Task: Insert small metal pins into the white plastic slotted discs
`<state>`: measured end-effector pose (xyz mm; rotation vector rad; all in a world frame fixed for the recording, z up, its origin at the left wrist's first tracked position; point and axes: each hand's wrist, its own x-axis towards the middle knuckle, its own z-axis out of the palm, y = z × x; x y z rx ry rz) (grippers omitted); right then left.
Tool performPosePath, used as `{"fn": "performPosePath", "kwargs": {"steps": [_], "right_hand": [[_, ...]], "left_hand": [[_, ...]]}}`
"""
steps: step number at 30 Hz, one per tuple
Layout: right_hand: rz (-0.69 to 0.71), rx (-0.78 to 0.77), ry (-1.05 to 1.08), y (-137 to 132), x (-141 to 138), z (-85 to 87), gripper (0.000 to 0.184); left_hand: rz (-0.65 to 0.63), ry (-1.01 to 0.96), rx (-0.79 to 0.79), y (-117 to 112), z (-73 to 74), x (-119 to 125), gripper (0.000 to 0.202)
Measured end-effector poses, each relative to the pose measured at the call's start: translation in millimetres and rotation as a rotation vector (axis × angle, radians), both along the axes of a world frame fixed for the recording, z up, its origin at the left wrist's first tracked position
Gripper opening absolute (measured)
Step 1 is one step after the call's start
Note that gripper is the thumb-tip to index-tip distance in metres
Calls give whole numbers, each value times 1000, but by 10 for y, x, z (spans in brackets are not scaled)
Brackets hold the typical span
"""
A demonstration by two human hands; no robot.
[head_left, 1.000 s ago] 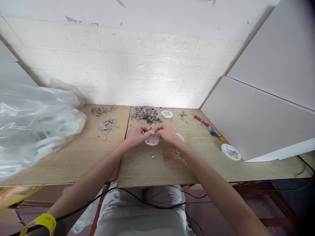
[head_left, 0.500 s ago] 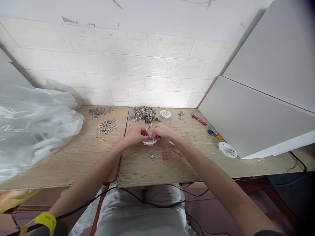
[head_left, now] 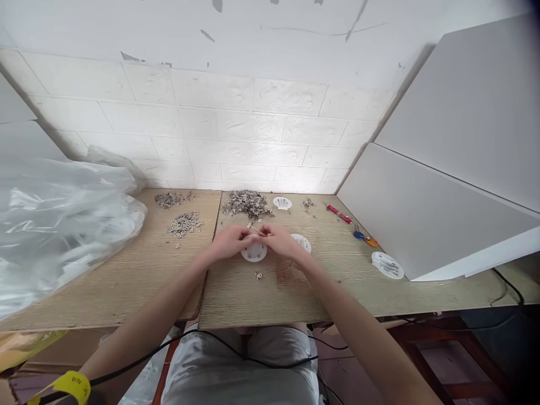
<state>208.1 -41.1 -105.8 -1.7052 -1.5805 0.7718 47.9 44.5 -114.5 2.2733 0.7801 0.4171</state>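
Observation:
A round white plastic piece with slots [head_left: 254, 253] is tilted up between my two hands. My left hand [head_left: 231, 242] pinches its upper left rim with thumb and fingers. From the other side my right hand [head_left: 276, 239] has its fingers closed at the upper right rim; any small part between the fingertips is hidden. Just beyond the fingers lies a thin light strip [head_left: 250, 223]. A few small metal parts [head_left: 259, 275] rest on the table nearer to me. Partly behind my right wrist is another round white plastic piece [head_left: 302, 243].
A big heap of small metal parts [head_left: 248, 203] lies near the wall, with smaller piles [head_left: 184, 224] to the left. More white pieces [head_left: 282, 203] [head_left: 387, 265], a red tool [head_left: 338, 214] and keys [head_left: 365, 238] lie rightward. Clear plastic bags [head_left: 63, 219] cover the left side.
The white piece has tipped so its slotted face shows more toward me. Both hands have shifted to its far rim, and the second white piece has come into view beside my right wrist.

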Motion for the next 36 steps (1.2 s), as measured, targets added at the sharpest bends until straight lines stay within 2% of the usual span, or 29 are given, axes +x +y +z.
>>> {"fn": "performPosePath", "kwargs": {"steps": [4, 6, 8, 10, 12, 16, 18, 20, 23, 29, 36], "right_hand": [[57, 158, 169, 53, 31, 92, 27], [62, 223, 186, 75, 49, 132, 31], [3, 295, 179, 92, 122, 157, 32], [-127, 317, 125, 93, 279, 159, 30], [-323, 284, 12, 72, 517, 130, 30], [-755, 227, -250, -22, 1074, -31, 36], [-872, 151, -359, -68, 1283, -127, 36], [-900, 63, -427, -99, 1402, -200, 33], [-864, -2, -464, -106, 1441, -246, 28], [-852, -38, -515, -97, 1385, -226, 23], [-854, -9, -439, -99, 1324, -190, 18]], "left_hand": [[-8, -290, -241, 36, 50, -23, 46], [23, -368, -316, 32, 85, -38, 45], [66, -394, -366, 23, 112, -54, 48], [121, -402, -392, 20, 124, -70, 50], [170, -416, -416, 26, 123, -79, 51], [243, -458, -501, 55, 90, -75, 51], [277, -460, -532, 69, 64, -67, 52], [311, -457, -553, 78, 36, -58, 54], [329, -462, -564, 87, -2, -48, 57], [288, -446, -525, 69, 0, -37, 61], [283, -385, -485, -7, 66, -39, 57]]}}
